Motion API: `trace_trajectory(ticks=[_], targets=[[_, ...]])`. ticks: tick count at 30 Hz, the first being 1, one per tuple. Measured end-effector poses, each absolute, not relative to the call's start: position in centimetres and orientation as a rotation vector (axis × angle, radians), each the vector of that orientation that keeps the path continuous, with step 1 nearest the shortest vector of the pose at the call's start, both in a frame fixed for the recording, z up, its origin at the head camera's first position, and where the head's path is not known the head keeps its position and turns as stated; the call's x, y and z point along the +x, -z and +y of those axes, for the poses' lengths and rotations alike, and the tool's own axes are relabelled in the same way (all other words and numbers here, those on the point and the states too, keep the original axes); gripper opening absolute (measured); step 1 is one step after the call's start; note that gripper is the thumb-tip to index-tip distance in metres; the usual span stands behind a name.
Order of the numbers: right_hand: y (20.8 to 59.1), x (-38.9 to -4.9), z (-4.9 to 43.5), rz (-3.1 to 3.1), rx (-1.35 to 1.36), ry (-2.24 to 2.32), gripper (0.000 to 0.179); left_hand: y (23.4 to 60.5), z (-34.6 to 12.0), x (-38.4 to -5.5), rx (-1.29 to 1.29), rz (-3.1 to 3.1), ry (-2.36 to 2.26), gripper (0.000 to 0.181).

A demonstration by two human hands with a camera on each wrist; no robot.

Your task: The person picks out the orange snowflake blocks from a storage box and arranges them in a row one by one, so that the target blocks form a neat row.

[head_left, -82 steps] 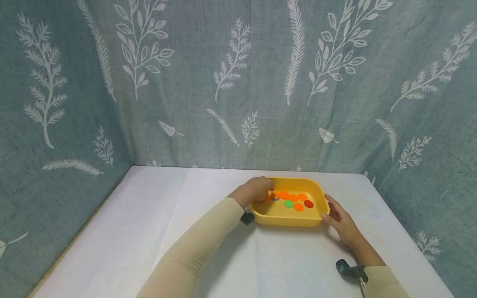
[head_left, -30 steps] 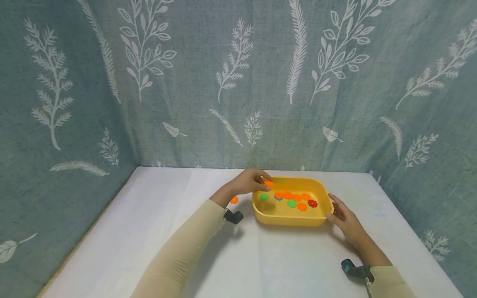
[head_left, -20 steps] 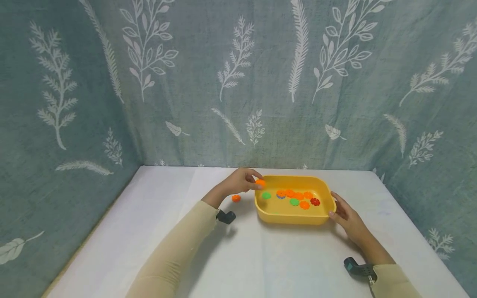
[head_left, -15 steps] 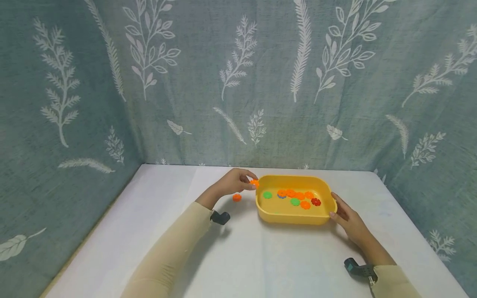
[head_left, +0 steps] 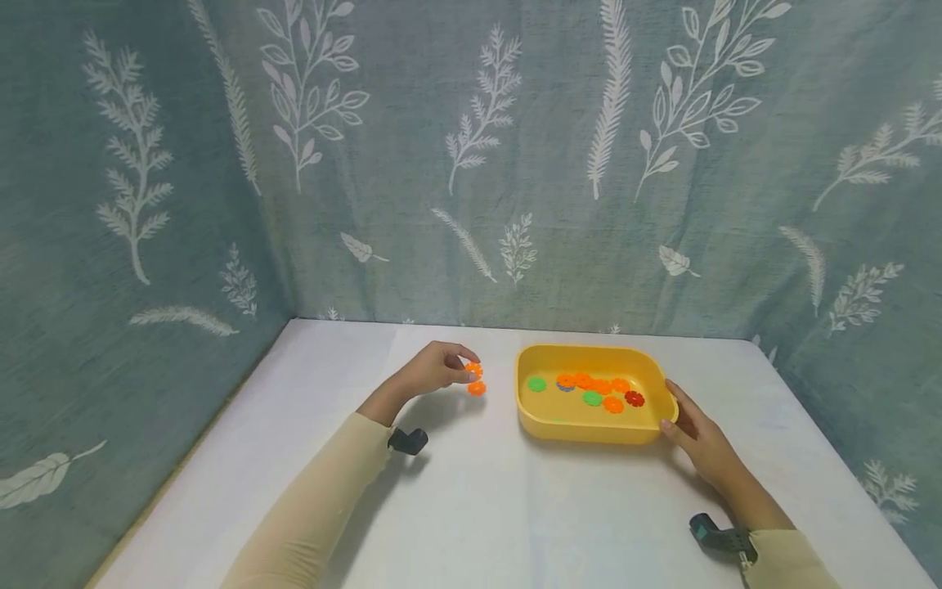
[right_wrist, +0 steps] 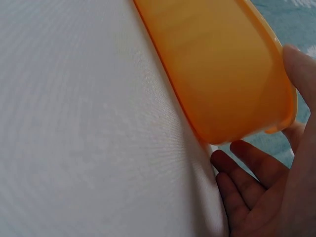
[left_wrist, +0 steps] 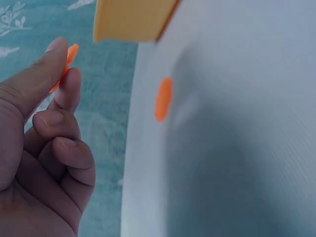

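Observation:
My left hand (head_left: 436,368) pinches an orange flower-shaped disc (left_wrist: 72,53) between thumb and index finger, above the table and left of the tub; the other fingers are curled. Just below those fingertips, a second orange flower-shaped disc (head_left: 477,388) lies on the table. At the right, my right hand (head_left: 702,438) grips the end of a yellow plastic tub (right_wrist: 217,64), its thumb at the rim and another finger behind it. Inside the tub are several orange discs (head_left: 613,405), a red disc (head_left: 634,398), green discs (head_left: 592,398) and a blue disc (head_left: 565,388) partly covered by an orange one.
A white cloth (head_left: 471,507) covers the table. Green-grey curtains with white leaf prints (head_left: 471,164) stand behind it and along both sides. A dark wrist camera (head_left: 409,442) is strapped to my left wrist, another camera (head_left: 710,532) to my right.
My left hand has come out of the tub with an orange disc and moved left, near the disc on the table. My right hand still holds the tub's right end.

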State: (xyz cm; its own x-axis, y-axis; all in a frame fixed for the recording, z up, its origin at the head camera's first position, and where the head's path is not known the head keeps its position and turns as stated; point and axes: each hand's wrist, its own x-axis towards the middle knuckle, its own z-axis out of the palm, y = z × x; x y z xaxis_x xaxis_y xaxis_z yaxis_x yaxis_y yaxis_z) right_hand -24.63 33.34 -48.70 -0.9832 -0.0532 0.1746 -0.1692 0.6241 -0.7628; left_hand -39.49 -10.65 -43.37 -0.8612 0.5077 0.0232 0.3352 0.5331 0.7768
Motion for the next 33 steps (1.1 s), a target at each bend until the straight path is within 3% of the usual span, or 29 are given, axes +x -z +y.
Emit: trace_trajectory(ticks=[13,23,33], targets=[[49.1,-24.5,33.6,-2.702,0.189,-1.285,0.073,45.8,-13.2,-39.5,0.695,2.632,-1.174,0.027],[48.7,-24.5,33.3,-2.697,0.175,-1.306,0.074,46.7,-13.4,-40.5,0.518,2.738,-0.989,0.028],[48.6,-24.5,33.3,-2.697,0.180,-1.304,0.075,46.9,-13.0,-41.0,0.527,2.800,-0.888,0.029]])
